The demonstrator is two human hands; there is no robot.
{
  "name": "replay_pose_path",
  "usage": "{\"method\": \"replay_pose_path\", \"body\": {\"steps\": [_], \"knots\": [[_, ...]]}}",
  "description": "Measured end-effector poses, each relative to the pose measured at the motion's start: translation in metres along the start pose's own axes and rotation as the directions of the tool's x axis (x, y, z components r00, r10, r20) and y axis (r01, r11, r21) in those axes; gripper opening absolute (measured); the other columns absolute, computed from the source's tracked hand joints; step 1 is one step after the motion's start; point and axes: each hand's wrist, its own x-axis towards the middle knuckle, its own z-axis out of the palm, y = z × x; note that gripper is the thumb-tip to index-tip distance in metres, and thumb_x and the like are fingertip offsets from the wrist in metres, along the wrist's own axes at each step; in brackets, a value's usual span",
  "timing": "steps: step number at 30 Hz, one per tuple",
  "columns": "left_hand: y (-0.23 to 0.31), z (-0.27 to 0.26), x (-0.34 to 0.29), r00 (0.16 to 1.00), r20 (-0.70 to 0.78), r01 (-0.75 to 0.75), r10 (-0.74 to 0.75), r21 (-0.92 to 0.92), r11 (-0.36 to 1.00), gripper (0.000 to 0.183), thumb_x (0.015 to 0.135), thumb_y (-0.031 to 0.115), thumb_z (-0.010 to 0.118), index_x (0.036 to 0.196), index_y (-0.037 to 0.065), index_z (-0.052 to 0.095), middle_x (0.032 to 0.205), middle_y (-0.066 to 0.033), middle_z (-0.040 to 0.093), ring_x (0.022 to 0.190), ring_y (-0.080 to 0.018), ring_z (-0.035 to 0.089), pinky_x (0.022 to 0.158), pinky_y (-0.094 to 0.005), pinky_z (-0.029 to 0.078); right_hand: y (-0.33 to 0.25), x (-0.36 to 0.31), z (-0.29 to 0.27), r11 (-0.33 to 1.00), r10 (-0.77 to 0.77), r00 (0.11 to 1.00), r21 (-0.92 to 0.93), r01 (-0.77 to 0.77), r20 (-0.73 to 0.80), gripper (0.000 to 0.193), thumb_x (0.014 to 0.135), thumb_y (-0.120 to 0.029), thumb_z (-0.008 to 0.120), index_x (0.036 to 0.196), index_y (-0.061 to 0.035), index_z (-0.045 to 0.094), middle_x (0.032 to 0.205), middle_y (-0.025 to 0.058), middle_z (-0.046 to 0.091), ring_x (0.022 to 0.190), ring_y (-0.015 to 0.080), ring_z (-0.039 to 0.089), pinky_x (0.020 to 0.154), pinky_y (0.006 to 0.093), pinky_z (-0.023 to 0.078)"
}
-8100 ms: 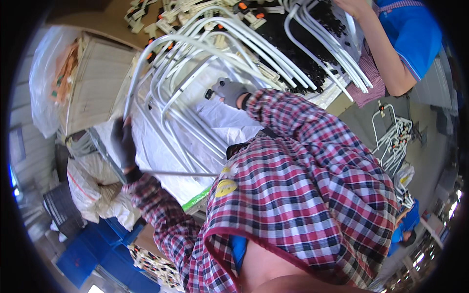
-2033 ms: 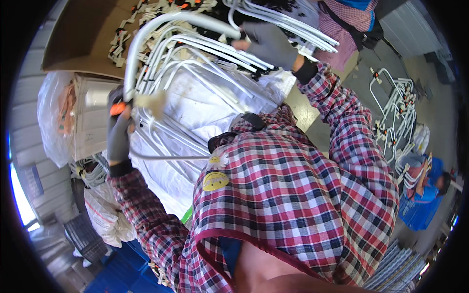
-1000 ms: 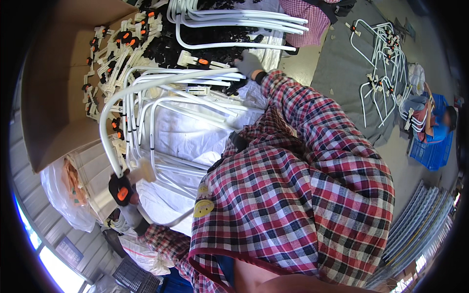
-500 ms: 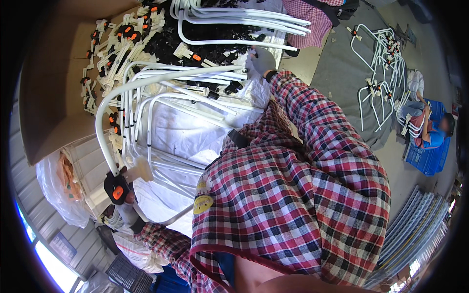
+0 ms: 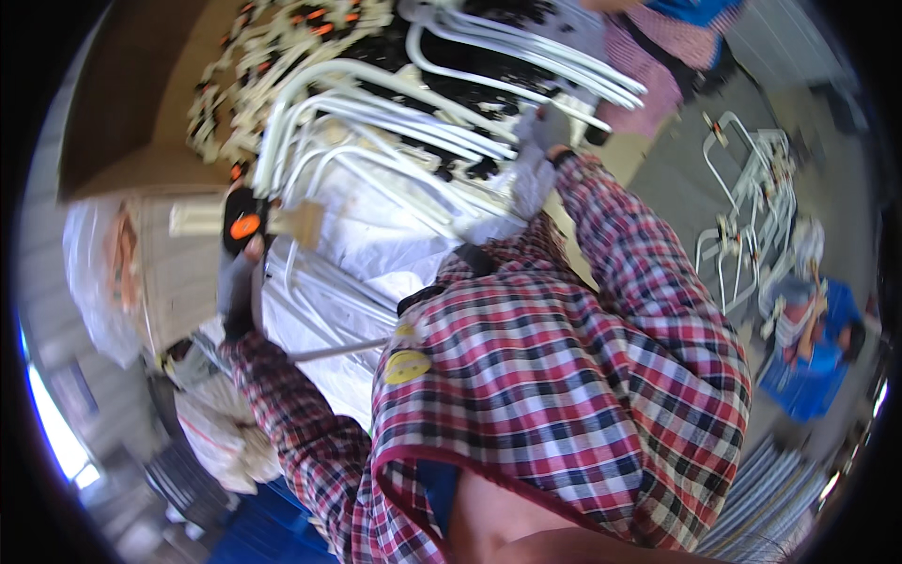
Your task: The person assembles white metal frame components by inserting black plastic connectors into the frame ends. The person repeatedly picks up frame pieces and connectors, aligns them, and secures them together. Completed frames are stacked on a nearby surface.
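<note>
My left hand (image 5: 241, 282), in a grey glove with bare fingertips, is closed around a black plastic clamp (image 5: 246, 209) with an orange button. A cream bar (image 5: 195, 220) sticks out to one side of the clamp, and a blurred tan piece (image 5: 305, 224) to the other. From the clamp a bent white tube (image 5: 376, 75) rises and runs across to the right. Beside its far end is my right hand (image 5: 542, 132), also gloved; blur hides how its fingers lie. Several more bent white tubes (image 5: 395, 132) lie beneath on white plastic sheeting (image 5: 362, 202).
Cream and black clamps (image 5: 272, 70) heap up by a cardboard box (image 5: 113, 141). More white tubes (image 5: 526, 61) lie on black parts at the top, beside another person's pink checked clothing (image 5: 644, 66). On the right, a person (image 5: 808, 329) sits near assembled white frames (image 5: 752, 207).
My left hand has gone up and away from my body with the clamp, swinging the tube's near end upward. The whole view has shifted, and my right hand stays by the tube's far end.
</note>
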Motion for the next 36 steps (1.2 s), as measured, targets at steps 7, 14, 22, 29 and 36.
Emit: {"method": "replay_pose_path", "body": {"steps": [7, 14, 22, 29, 36], "knots": [[0.008, 0.017, 0.0, 0.998, 0.045, 0.048, -0.035, -0.343, 0.938, 0.099, 0.076, 0.063, 0.072, 0.148, 0.006, 0.036, 0.135, -0.0129, 0.055, 0.12, -0.0218, 0.055, 0.102, -0.0342, 0.046, -0.243, -0.057, -0.108, 0.451, -0.552, 0.825, 0.789, 0.416, -0.119, 0.019, 0.085, -0.003, 0.065, 0.102, -0.0054, 0.071, 0.09, 0.0089, 0.066, 0.073, 0.015, 0.064, 0.066, 0.027, 0.052], [0.024, 0.034, 0.005, 0.995, 0.064, 0.098, -0.079, -0.404, 0.91, 0.077, 0.08, 0.025, 0.075, 0.144, 0.0, 0.041, 0.135, -0.0095, 0.055, 0.119, -0.0197, 0.056, 0.102, -0.0328, 0.047, -0.368, -0.071, -0.104, 0.172, -0.943, 0.312, 0.629, 0.758, -0.118, 0.028, 0.082, -0.014, 0.073, 0.109, -0.0091, 0.07, 0.094, 0.0097, 0.065, 0.084, 0.0284, 0.065, 0.071, 0.0361, 0.051], [0.005, 0.02, 0.003, 0.983, 0.049, 0.182, -0.175, -0.297, 0.938, 0.094, 0.073, 0.036, 0.078, 0.15, 0.005, 0.034, 0.137, -0.0077, 0.052, 0.121, -0.0185, 0.051, 0.104, -0.0297, 0.039, -0.383, -0.052, -0.091, -0.168, -0.937, -0.046, 0.331, 0.929, -0.346, 0.03, 0.077, -0.024, 0.078, 0.105, -0.0141, 0.073, 0.101, 0.0021, 0.068, 0.099, 0.0234, 0.063, 0.087, 0.0406, 0.049], [-0.002, 0.022, -0.004, 0.988, -0.005, 0.147, -0.154, -0.286, 0.947, 0.069, 0.081, 0.032, 0.076, 0.138, 0.003, 0.049, 0.119, -0.0025, 0.06, 0.104, -0.0124, 0.056, 0.093, -0.0244, 0.043, -0.386, -0.044, -0.096, -0.209, -0.955, -0.139, 0.261, 0.943, -0.261, 0.032, 0.082, -0.03, 0.072, 0.11, -0.0153, 0.071, 0.091, 0.0033, 0.067, 0.087, 0.0236, 0.065, 0.078, 0.0361, 0.054], [-0.011, 0.023, -0.011, 0.989, 0.025, 0.146, -0.147, -0.373, 0.916, 0.072, 0.081, 0.031, 0.076, 0.141, 0.002, 0.047, 0.126, -0.0048, 0.058, 0.112, -0.0156, 0.054, 0.1, -0.0282, 0.04, -0.391, -0.043, -0.089, -0.344, -0.896, -0.227, 0.274, 0.898, -0.383, 0.033, 0.083, -0.034, 0.072, 0.11, -0.0157, 0.071, 0.094, 0.0046, 0.07, 0.087, 0.0219, 0.066, 0.074, 0.0374, 0.053]]}}
